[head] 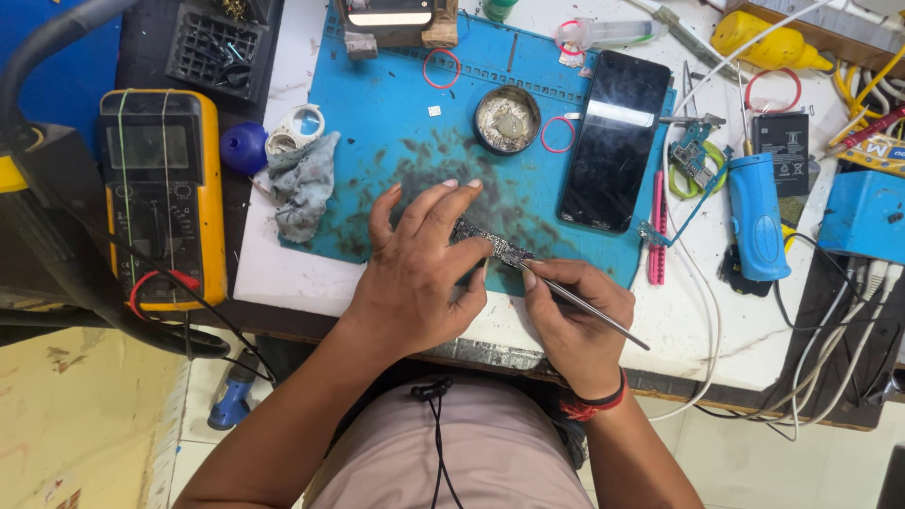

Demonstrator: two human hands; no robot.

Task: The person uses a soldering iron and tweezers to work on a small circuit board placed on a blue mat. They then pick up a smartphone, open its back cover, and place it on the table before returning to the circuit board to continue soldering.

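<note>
On the blue mat [396, 141], the left hand [419, 273] pins a circuit board [495, 247] flat while the right hand [575, 316] pinches tweezers [589, 311] at its edge, work unfinished.

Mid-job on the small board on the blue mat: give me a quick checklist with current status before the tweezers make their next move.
1. Circuit board pinned flat by left hand: ok.
2. Tweezers gripped in right hand, tip at the board's right end: ok.
3. Board lies on the blue mat, not the bare table: ok.
4. Phone lies apart from the working spot: ok.
5. Which component the tip touches: cannot tell, too small.
6. Grey rag lies away from both hands: ok.
</note>
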